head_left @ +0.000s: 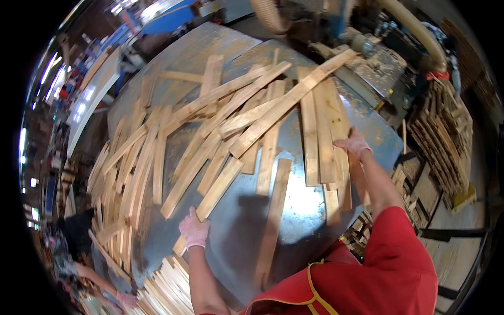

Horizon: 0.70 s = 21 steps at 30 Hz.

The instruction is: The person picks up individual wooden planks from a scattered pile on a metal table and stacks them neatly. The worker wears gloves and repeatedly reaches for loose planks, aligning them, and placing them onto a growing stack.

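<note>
My left hand (194, 229), in a pale pink glove, is closed around a short wooden board (221, 188) near the table's front edge. The board slants up and to the right from my fingers. My right hand (354, 143), gloved alike, grips the right edge of a wooden board (340, 118) with the thumb across its top. That board lies among several others fanned side by side. My right fingers are partly hidden. Between my hands, a lone board (274, 218) lies on the metal table (236, 233).
Loose boards (142, 157) pile up across the table's left side. At lower left, pale strips (165, 286) are stacked, with another person's gloved hand (127, 300) beside them. A sawdust-covered machine (375, 68) and a hose (420, 31) stand at the far right, near a slatted wood stack (441, 139).
</note>
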Tool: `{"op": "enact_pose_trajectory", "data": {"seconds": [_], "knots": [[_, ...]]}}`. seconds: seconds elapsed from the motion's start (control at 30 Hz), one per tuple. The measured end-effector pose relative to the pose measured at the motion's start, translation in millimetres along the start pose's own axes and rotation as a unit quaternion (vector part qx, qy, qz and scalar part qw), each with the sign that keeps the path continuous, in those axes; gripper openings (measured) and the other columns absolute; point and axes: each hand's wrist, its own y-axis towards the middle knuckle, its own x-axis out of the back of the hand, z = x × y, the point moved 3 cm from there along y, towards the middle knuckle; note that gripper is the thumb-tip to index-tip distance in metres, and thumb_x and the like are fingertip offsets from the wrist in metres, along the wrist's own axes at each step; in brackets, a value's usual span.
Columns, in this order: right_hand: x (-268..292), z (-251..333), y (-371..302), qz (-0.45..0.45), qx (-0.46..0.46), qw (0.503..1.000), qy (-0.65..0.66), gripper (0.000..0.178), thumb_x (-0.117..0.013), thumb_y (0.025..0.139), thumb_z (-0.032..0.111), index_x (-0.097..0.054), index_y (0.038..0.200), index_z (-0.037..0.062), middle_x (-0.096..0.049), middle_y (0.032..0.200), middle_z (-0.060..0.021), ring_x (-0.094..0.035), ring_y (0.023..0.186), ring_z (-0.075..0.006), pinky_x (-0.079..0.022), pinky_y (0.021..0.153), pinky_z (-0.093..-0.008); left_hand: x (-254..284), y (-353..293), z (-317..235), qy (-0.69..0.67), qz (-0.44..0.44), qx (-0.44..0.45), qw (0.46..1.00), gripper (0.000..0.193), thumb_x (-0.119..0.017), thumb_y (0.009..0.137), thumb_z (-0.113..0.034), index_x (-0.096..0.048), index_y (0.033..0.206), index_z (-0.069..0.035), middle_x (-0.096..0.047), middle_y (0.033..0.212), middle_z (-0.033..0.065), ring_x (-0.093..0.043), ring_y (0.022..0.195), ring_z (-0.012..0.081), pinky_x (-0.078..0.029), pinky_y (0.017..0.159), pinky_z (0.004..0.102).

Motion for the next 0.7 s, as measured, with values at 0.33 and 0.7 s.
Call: {"op": "enact_pose_trajectory", "data": {"seconds": [0.33,0.7], "knots": [[-63.1,-9.4,-56.3,0.233,-0.116,0.869,0.421,0.037,-0.074,0.093,0.018,-0.065,0.123,-0.0012,-0.074,0.103,-0.0116,-0.074,0.086,-0.0254,-0.065,0.079,-0.0436,50.2,-133.9,111.7,-0.083,-0.465,-0.143,0.87,0.078,-0.089,0.07,-0.035,-0.063,0.14,-0.011,-0.068,0.098,0.0119,-0.065,0.095,0.0329,-0.049,0.089,0.0456],[-93.8,-2.4,-256.1,0.298,-0.033,0.743,0.598,0.06,-0.081,0.092,0.022,-0.055,0.144,0.0061,-0.067,0.135,-0.0118,-0.069,0.116,-0.0305,-0.061,0.101,-0.049,-73.4,-309.8,140.7,-0.585,-0.004,0.004,0.811,0.081,-0.064,0.086,-0.025,-0.041,0.16,0.001,-0.071,0.123,0.0261,-0.07,0.114,0.0365,-0.054,0.103,0.0445]]}}
